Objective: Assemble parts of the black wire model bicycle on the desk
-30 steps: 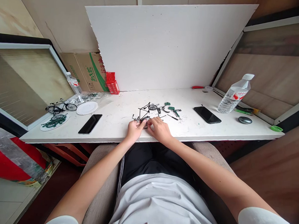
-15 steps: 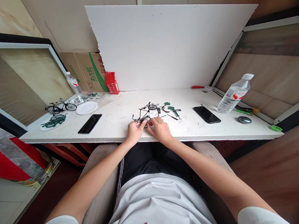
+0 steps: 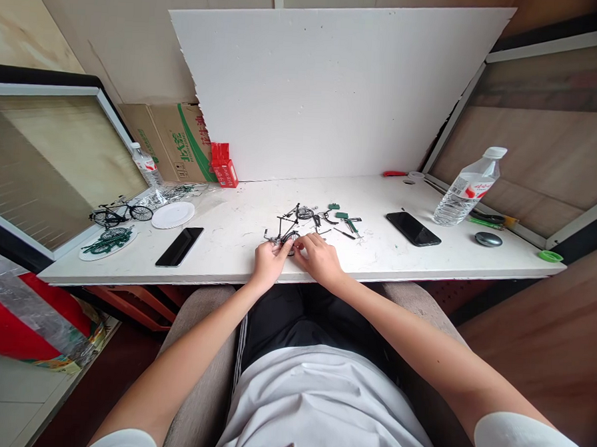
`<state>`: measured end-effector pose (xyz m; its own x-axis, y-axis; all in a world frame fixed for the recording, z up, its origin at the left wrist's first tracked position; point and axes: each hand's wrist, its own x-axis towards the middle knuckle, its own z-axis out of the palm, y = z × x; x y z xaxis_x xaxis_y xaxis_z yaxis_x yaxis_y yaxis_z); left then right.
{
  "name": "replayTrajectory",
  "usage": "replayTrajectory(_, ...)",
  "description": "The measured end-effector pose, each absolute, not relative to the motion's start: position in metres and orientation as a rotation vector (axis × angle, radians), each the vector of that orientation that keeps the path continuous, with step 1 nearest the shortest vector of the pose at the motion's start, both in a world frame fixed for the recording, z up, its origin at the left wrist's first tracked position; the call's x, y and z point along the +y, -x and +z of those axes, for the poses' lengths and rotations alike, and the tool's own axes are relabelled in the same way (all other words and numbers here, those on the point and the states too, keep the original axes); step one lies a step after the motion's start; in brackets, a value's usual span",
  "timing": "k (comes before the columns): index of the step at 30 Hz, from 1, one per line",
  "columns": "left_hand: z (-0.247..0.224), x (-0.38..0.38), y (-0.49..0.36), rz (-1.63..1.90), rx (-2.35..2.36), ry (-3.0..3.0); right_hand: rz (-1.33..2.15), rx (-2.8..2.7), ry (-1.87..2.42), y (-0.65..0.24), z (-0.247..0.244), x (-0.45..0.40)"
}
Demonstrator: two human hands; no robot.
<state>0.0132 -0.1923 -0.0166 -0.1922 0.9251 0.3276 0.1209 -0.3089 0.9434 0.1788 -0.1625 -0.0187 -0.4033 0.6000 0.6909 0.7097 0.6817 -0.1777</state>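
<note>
A small black model bicycle frame (image 3: 280,230) with a wheel is held low over the front edge of the white table (image 3: 227,246). My left hand (image 3: 269,262) is closed on its lower part, thumb beside the wheel. From the right, my right hand (image 3: 319,256) has its fingers pinched together at the wheel's right side; whatever is between the fingertips is too small to make out. Just behind the hands lie a loose spoked wheel (image 3: 306,213), dark curved parts, and green pieces (image 3: 341,216).
On the left are a finished-looking model bicycle (image 3: 121,214), a white disc (image 3: 173,215), green parts on another disc and a phone (image 3: 179,246). To the right are a black phone (image 3: 413,229), a water bottle (image 3: 468,187), a mouse (image 3: 488,239) and a green cap (image 3: 550,256).
</note>
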Motion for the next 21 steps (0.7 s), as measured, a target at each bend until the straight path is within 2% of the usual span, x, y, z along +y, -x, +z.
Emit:
replayTrajectory(10, -0.015, -0.202, -0.018, 1.651, 1.319, -1.539, -0.145, -2.115, 1.033, -0.179, -0.019, -0.162)
replayTrajectory(21, -0.02, -0.202, -0.018, 1.752, 1.402, -1.671, 0.109, -2.035, 0.956, -0.183, -0.013, -0.164)
